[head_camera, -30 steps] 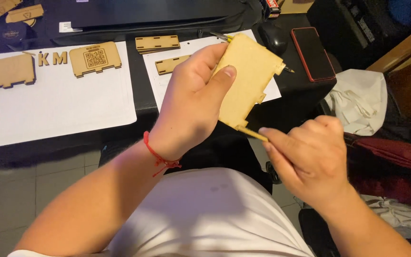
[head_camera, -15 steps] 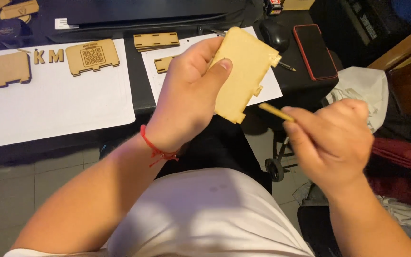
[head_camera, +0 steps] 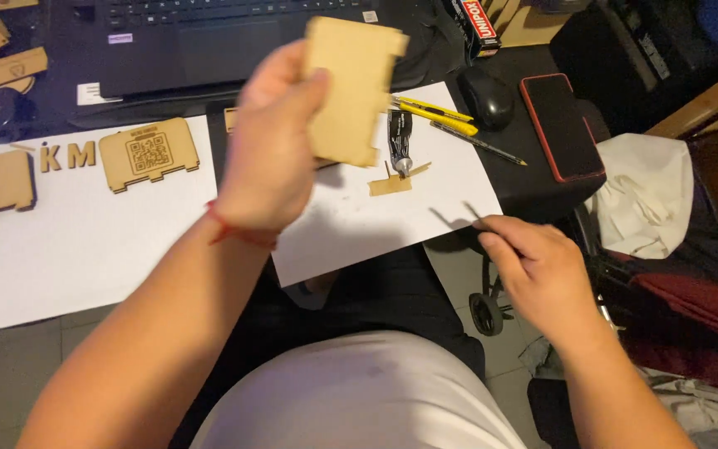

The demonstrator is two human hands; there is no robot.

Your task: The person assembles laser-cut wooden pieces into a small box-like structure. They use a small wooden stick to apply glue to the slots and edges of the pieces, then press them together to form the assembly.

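Note:
My left hand (head_camera: 269, 154) is raised over the desk and grips a flat, light brown wooden panel (head_camera: 351, 83) with notched edges, blurred by motion. A red string circles that wrist. My right hand (head_camera: 533, 266) is low at the right corner of a white sheet (head_camera: 376, 220), fingers pinched on a thin stick (head_camera: 469, 210) whose tip pokes out to the left. On the sheet below the panel lie a dark glue tube (head_camera: 399, 140) and a small wooden scrap (head_camera: 390, 185).
A yellow utility knife (head_camera: 430, 111), a pencil (head_camera: 480, 144), a black mouse (head_camera: 485, 96) and a red-cased phone (head_camera: 562, 125) lie at the right. A laptop (head_camera: 209, 33) sits at the back. More wooden panels (head_camera: 147, 154) and cut letters (head_camera: 68, 155) rest on the left sheet (head_camera: 43, 249).
My left hand has lifted the panel up and away toward the laptop. My right hand with the stick has dropped away from the panel to the sheet's corner. The glue tube and scrap have come into sight.

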